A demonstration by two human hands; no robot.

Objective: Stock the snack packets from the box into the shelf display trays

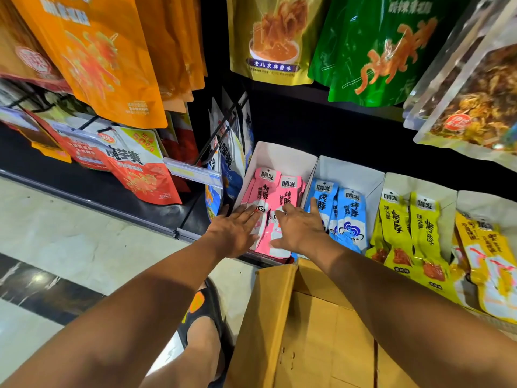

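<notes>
Pink packets lie in the leftmost tray. Your left hand and right hand rest on them, fingers spread, gripping nothing. Press evenly; square the stack against the tray walls.

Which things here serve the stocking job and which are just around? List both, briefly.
Job: pink packets, their white tray, cardboard box, left hand and right hand on the packets.
Just around: hanging orange bags, green bag, price-tag strip, black sandal.
</notes>
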